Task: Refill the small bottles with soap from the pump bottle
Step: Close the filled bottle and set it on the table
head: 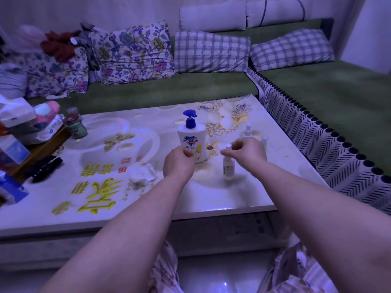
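Pump bottle (191,142) and small bottle (229,166) stand upright mid-desk (232,197); your left hand (178,163) and right hand (245,152) curl their fingers beside each, grasp indeterminable; the small bottle is probably light, slick and tippy, so hold it by its body.

On the patterned table (211,197) stood a pump bottle (191,142). The left hand (178,163) curled before its base. The right hand (246,151) curled beside the cap of a small bottle (228,167). A spray bottle (247,131) stood behind.

My left hand (178,163) hides the pump bottle (191,138) low down — whether it grips, I can't tell; the far small bottle (247,131) blurs.
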The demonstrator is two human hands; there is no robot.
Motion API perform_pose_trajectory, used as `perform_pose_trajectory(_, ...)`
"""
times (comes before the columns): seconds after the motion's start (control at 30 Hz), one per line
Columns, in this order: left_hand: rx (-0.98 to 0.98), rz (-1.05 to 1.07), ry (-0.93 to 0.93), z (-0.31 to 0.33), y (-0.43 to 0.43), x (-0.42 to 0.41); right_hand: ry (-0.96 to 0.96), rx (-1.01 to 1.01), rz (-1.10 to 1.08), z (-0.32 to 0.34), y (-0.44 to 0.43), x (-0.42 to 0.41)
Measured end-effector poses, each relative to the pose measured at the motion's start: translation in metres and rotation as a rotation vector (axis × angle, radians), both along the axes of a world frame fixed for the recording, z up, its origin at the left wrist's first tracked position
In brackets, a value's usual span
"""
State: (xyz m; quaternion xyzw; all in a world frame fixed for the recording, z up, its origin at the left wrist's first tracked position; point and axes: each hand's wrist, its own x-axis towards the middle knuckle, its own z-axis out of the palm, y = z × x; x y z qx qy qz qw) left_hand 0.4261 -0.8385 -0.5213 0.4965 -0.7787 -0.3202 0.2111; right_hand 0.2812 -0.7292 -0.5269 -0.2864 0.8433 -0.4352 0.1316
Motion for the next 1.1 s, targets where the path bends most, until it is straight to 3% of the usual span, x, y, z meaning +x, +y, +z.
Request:
perform_pose_trajectory(0.63, -0.054, 0.185, 0.075, -0.014, -0.062, -0.015, 0.030, 0.086, -0.128, -0.010, -0.070, -0.051)
perform_pose_trajectory(1.1, -0.020, 0.180, 0.074, -0.018, -0.081, -0.022, 0.063, 0.155, -0.181, -0.013, -0.087, -0.059)
